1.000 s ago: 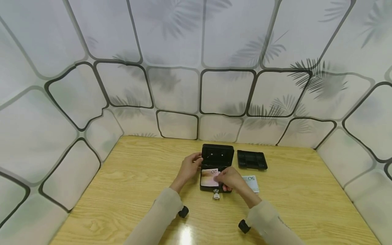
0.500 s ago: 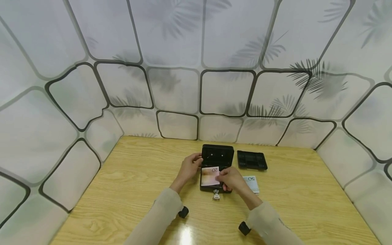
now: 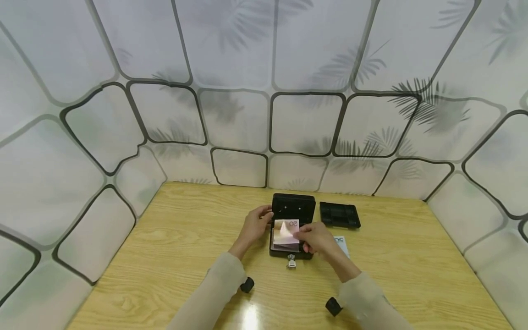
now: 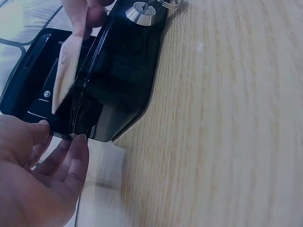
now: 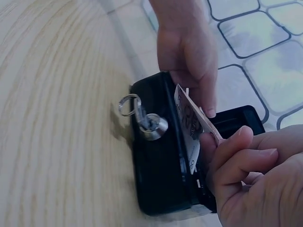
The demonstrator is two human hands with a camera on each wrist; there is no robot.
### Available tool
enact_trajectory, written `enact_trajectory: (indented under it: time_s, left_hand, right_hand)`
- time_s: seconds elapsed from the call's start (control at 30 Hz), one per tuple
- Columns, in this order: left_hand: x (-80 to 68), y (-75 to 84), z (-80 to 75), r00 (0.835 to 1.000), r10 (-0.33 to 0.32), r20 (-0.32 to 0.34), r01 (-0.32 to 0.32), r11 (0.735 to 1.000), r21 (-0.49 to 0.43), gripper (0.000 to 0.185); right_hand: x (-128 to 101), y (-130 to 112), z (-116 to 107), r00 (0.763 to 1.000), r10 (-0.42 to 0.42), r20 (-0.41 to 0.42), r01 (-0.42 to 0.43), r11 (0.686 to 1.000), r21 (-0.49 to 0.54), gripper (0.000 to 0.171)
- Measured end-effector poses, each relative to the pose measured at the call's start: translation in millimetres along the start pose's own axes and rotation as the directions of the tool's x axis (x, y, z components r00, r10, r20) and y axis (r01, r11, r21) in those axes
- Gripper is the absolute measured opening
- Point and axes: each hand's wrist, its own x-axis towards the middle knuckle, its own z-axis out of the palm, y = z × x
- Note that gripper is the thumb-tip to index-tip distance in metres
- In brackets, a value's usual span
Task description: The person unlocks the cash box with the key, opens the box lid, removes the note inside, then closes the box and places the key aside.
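A small black cash box [image 3: 277, 253] stands on the table with its lid [image 3: 294, 207] raised. My right hand [image 3: 316, 239] pinches a pinkish 20 banknote [image 3: 286, 230] between thumb and fingers. The note is tilted up over the box opening. Below it, another note [image 5: 187, 125] shows inside the box in the right wrist view. My left hand [image 3: 254, 226] rests against the box's left side near the hinge, its thumb at the lid's edge and its fingertips touching the side wall. A key with a ring [image 5: 137, 111] sits in the front lock.
A black compartment tray [image 3: 340, 215] lies on the table to the right of the lid. Partly covered by my right wrist is a bluish 50 note [image 3: 342, 245]. A patterned curtain [image 3: 243, 169] rises behind the wooden table [image 3: 185, 238].
My right hand has lifted the 20 note and shifted it slightly right and toward the lid, uncovering another note beneath. My left hand stays against the box.
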Motion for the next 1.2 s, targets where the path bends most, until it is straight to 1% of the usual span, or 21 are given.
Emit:
enact_trajectory:
  time_s: [0.1, 0.2, 0.33, 0.4, 0.57, 0.73, 0.93, 1.03, 1.2]
  left_hand:
    - [0.2, 0.3, -0.4, 1.0, -0.004, 0.003, 0.004, 1.0, -0.008, 0.033]
    - [-0.1, 1.2, -0.7, 1.0, -0.004, 0.004, 0.004, 1.0, -0.009, 0.033]
    - [0.3, 1.3, -0.4, 1.0, 0.017, 0.004, -0.017, 1.0, -0.012, 0.032]
    - [0.6, 0.9, -0.2, 1.0, 0.026, 0.004, -0.026, 1.0, -0.011, 0.031]
    - [0.6, 0.8, -0.1, 0.999, 0.038, 0.007, -0.038, 0.999, -0.014, 0.031]
    - [0.4, 1.5, -0.4, 0.999, 0.044, 0.007, -0.044, 0.999, -0.015, 0.031]
    - [-0.9, 3.6, -1.2, 1.0, 0.02, 0.009, -0.02, 1.0, -0.004, 0.032]
    - [-1.7, 4.4, -1.4, 1.0, 0.025, 0.012, -0.025, 1.0, 0.008, 0.032]
    - [-1.9, 4.0, -1.5, 1.0, 0.023, 0.011, -0.023, 1.0, 0.018, 0.032]
  right_hand:
    - [-1.1, -3.9, -4.2, 1.0, 0.002, 0.006, -0.002, 1.0, 0.011, 0.012]
    - [-3.0, -7.5, -9.8, 0.999, -0.012, 0.031, 0.011, 0.999, 0.037, 0.014]
    - [-5.3, -11.2, -18.3, 0.997, -0.032, 0.068, 0.027, 0.997, 0.076, 0.02]
    - [-5.6, -12.6, -22.2, 0.997, -0.027, 0.074, 0.02, 0.996, 0.082, 0.021]
    - [-7.7, -15.8, -31.2, 0.998, -0.011, 0.063, 0.006, 0.997, 0.077, 0.019]
    - [-13.9, -21.2, -42.3, 0.999, -0.018, 0.047, 0.015, 0.998, 0.058, 0.023]
    - [-21.5, -24.2, -58.4, 0.999, -0.033, 0.043, 0.032, 0.999, 0.04, 0.024]
    - [-24.9, -24.0, -65.4, 0.999, -0.024, 0.027, 0.024, 0.999, 0.029, 0.025]
    - [-29.4, -20.8, -76.1, 0.999, -0.04, 0.029, 0.039, 0.999, 0.018, 0.027]
